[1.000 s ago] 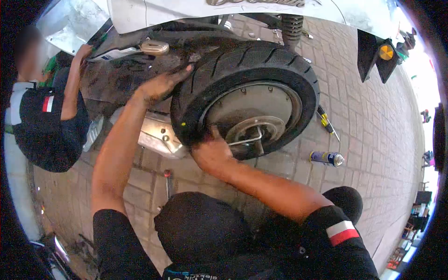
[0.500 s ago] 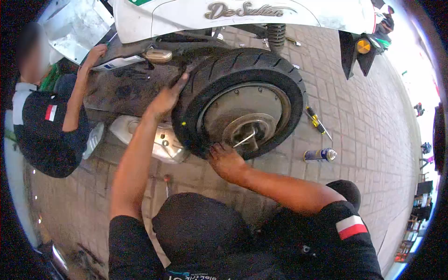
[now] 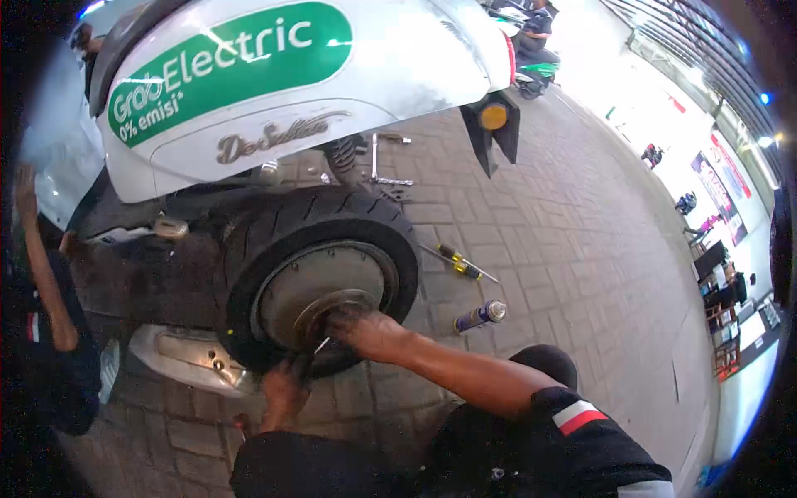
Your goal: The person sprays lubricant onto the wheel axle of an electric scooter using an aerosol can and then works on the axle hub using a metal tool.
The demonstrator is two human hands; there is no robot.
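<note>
A scooter wheel [image 3: 320, 286] with a black tyre and a grey metal hub is in front of me. My right hand [image 3: 365, 334] is at the hub centre, fingers curled and blurred; what they grip there is hidden. Low at the near edge of the tyre, my left hand [image 3: 285, 388] is closed around a thin metal rod [image 3: 322, 344], whose bright end points up towards the hub. The rod's other end is covered by my fingers. Above the wheel is the scooter's white body panel [image 3: 398, 62] with a green "GrabElectric" sticker.
Right of the wheel, screwdrivers [image 3: 459, 261] and a spray can [image 3: 480, 316] lie on the brick paving. A wrench [image 3: 374, 158] and other tools are behind the wheel. A silver cover [image 3: 178, 357] lies to the left, near another person [image 3: 50, 332]. A parked scooter [image 3: 535, 75] stands farther back.
My left hand has left the top of the tyre and come down near the hub. The right hand has moved onto the hub centre. My view has turned up and right.
</note>
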